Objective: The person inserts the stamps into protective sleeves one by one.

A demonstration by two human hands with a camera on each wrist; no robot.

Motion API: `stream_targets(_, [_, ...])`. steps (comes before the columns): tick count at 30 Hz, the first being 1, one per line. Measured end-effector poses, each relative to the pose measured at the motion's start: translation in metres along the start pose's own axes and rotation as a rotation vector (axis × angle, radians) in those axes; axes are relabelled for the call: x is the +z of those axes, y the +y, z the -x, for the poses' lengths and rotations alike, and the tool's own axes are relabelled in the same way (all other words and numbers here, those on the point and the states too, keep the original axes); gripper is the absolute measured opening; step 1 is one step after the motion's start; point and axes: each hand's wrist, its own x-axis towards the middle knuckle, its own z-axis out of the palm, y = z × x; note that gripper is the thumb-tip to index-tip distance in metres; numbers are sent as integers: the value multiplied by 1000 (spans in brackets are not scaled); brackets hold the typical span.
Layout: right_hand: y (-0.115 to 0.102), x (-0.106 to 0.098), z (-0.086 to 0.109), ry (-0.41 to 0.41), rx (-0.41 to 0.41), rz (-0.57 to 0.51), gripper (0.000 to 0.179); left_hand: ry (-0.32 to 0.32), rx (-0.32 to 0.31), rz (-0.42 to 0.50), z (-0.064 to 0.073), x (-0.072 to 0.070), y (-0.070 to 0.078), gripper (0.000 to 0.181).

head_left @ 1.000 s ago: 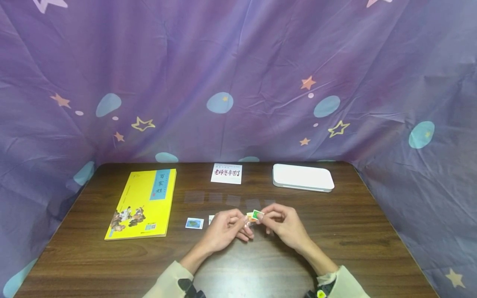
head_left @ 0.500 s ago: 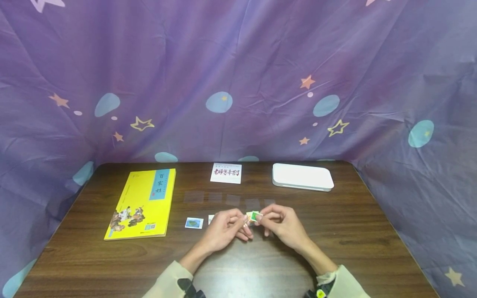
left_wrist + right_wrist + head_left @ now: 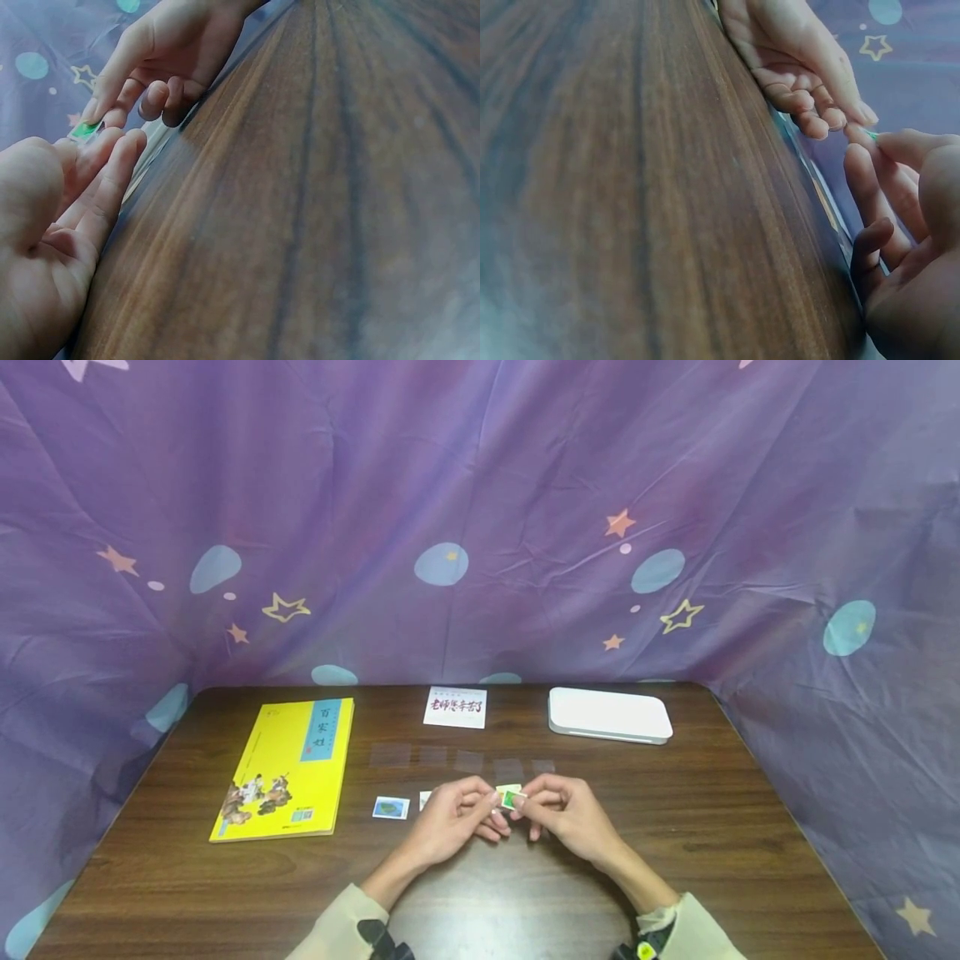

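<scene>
In the head view, my right hand (image 3: 566, 806) pinches a small green stamp (image 3: 513, 799) between thumb and forefinger. My left hand (image 3: 453, 814) faces it, its thumb and fingers brought together on what looks like a small clear plastic piece, mostly hidden. The green stamp's edge is right at the left fingertips, also in the left wrist view, where the stamp (image 3: 85, 130) shows under the right thumb. Behind the hands lies a yellowish stamp (image 3: 510, 788), partly covered. A blue stamp (image 3: 391, 808) and another stamp (image 3: 424, 799), half hidden, lie left of the left hand.
Several clear plastic pieces (image 3: 433, 757) form a row on the wooden table (image 3: 675, 877) beyond the hands. A yellow book (image 3: 288, 777) lies at the left, a white card (image 3: 455, 707) at the back, and a white flat case (image 3: 611, 715) at the back right.
My right hand has brought the green stamp slightly left and down, closer to the left fingertips. The left hand has stayed nearly still.
</scene>
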Motion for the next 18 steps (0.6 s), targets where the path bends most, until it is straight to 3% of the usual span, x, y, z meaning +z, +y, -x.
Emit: stream_targets(18, [1, 0, 0, -17, 52, -29, 16, -10, 33, 8, 2, -1, 0, 21])
